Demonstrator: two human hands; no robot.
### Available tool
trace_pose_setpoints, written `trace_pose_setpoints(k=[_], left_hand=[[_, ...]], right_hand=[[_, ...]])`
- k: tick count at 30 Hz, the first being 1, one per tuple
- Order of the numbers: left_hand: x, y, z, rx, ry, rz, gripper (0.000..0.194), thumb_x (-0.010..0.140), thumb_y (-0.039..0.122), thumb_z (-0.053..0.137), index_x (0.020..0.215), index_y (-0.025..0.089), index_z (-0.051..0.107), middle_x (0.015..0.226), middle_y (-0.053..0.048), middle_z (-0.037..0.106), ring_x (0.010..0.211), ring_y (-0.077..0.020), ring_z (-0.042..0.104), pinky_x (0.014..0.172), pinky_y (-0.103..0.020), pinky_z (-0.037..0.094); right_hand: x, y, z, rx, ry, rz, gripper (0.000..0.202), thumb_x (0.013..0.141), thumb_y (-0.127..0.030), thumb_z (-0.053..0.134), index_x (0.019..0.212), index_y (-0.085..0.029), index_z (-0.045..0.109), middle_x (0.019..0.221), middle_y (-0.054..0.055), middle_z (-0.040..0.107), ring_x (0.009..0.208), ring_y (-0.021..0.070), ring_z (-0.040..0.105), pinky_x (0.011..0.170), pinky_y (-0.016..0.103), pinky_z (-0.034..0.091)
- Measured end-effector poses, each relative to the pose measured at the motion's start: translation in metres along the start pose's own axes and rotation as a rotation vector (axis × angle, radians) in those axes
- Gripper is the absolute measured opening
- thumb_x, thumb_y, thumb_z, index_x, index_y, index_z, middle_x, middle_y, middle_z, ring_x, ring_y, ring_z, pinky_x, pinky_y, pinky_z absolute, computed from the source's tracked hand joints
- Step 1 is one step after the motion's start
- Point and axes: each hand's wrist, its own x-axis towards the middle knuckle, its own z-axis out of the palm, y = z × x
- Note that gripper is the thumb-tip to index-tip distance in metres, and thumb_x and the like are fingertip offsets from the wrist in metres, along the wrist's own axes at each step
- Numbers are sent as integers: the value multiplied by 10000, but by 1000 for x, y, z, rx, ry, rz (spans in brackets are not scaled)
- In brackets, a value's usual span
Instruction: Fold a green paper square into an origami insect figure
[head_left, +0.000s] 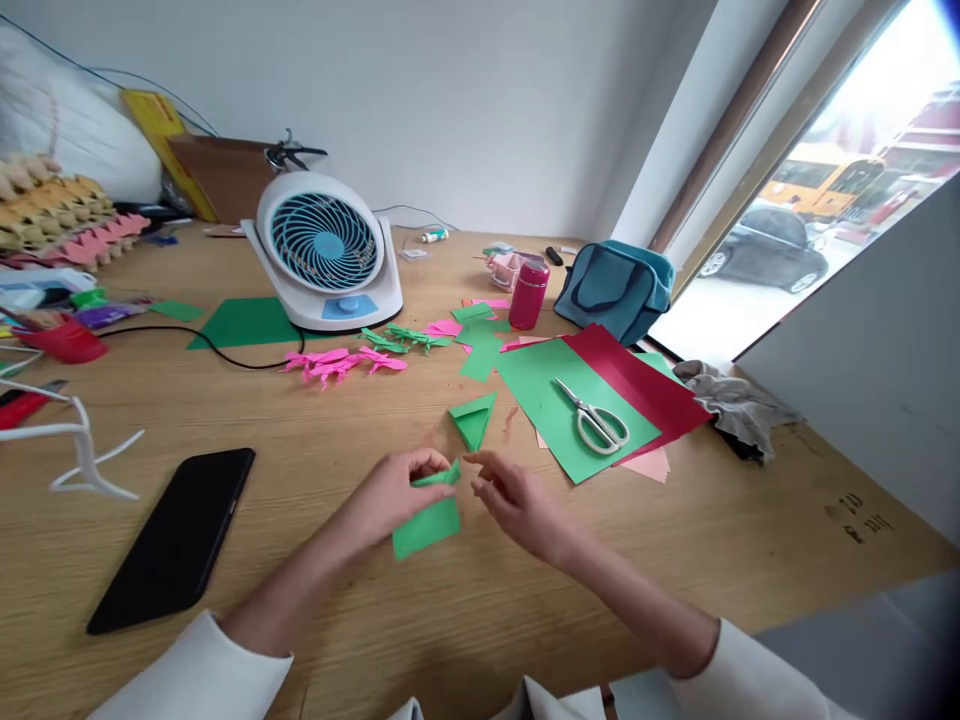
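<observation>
Green paper point(426, 530) held by its upper edge.
Left hand's point(391, 492) grip is clamped on the folded edge, apparently steadying it; the paper extends toward six o'clock from that grip. Right hand point(521, 505), at three o'clock, has finger and thumb apart; contact unconfirmed. Green triangle point(474, 422) lies at one o'clock on the tabletop point(315, 430).

Smooth, matt green paper point(427, 528) shows above the grained wood of a table point(720, 540), near its front edge. Toward the right edge, scissors point(590, 417) show shiny metal blades and smooth, pale plastic handles atop a matt paper sheet point(540, 385). Nearer the back edge stand a fan point(328, 246) in smooth white plastic, a glossy crimson flask point(529, 298) and a teal cloth bag point(622, 293). A smooth black phone point(176, 540) lies toward the left front corner; a rumpled cloth rag point(742, 402) lies at the right edge.
</observation>
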Motion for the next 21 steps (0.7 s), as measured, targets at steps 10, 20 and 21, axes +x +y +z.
trace_pose_setpoints(k=[10, 20, 21], left_hand=[[10, -10, 13, -729, 299, -25, 445, 568, 427, 916, 696, 163, 582, 665, 46, 584, 634, -95, 522, 622, -210, 425], [6, -13, 15, -609, 250, -52, 400, 609, 428, 881, 711, 162, 601, 681, 42, 538, 648, -94, 469, 602, -208, 382], [6, -13, 14, -548, 256, -39, 380, 628, 422, 866, 693, 163, 596, 660, 45, 510, 634, -93, 449, 584, -209, 361]], right_hand=[[53, -6, 32, 501, 37, 103, 489, 785, -663, 672, 822, -186, 566, 763, -14, 576, 711, 133, 521, 646, 248, 425], [42, 13, 36, 387, 33, 62, 311, 880, -445, 625, 743, -192, 509, 672, -45, 477, 625, 105, 428, 567, 228, 332], [40, 12, 36, 367, 25, 61, 294, 888, -424, 611, 741, -192, 506, 675, -43, 482, 630, 107, 434, 571, 229, 336]])
